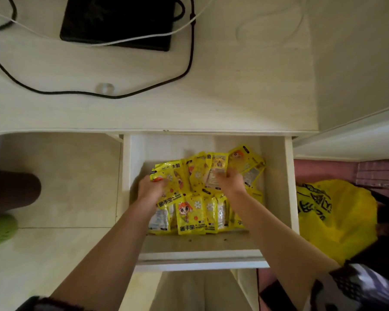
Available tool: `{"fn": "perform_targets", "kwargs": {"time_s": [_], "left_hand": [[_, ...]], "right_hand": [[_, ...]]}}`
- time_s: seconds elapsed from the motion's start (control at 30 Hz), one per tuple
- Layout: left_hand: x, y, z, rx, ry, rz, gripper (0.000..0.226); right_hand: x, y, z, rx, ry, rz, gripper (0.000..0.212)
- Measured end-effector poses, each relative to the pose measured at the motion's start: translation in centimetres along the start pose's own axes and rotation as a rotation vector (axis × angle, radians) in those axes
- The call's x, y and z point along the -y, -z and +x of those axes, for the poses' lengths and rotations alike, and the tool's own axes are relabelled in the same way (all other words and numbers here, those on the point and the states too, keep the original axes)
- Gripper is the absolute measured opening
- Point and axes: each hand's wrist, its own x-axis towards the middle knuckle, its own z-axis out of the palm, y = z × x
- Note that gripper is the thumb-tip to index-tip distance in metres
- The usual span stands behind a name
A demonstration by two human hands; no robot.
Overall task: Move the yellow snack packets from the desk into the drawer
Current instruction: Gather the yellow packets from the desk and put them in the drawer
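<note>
The pale wood-grain surface [234, 90] runs across the top of the view, and its open drawer [289, 187] sticks out below the front edge. On the surface lies a flat black device [119, 21], with a white cable [130, 40] draped over its near edge and a black cable [54, 92] looping wide around it towards the front. A small clear ring-shaped thing [105, 88] sits just by that loop.

Down in the drawer, the yellow snack packets [190, 215] lie heaped and overlapping, a row standing along the near side and more fanned out behind. Both of the person's hands are in among the far ones: the left hand [149, 189] is curled closed on packets at the left of the pile, the right hand [230, 181] grips packets near the middle, fingers folded over them.

The floor is light tile [61, 176]. A green slipper [0, 230] shows at the left edge with a dark shape just above it. To the right of the drawer slumps a yellow plastic bag [337, 218] with black lettering, against something pink [323, 169].
</note>
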Motion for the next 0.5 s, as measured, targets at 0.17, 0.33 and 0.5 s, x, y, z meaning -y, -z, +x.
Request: {"fn": "perform_targets", "kwargs": {"time_s": [0.17, 0.33, 0.5], "left_hand": [[0.0, 0.6, -0.9, 0.01, -0.076, 0.164, 0.045], [-0.3, 1.8, -2.5, -0.007, -0.184, 0.346, 0.046], [-0.7, 2.9, -6.0, -0.009, -0.287, 0.382, 0.04]], "right_hand": [[-0.6, 1.1, -0.9, -0.042, 0.044, -0.175, 0.031], [-1.1, 1.9, -2.7, -0.047, 0.067, -0.299, 0.021], [-0.9, 2.8, -5.9, -0.066, 0.176, -0.3, 0.036]]}}
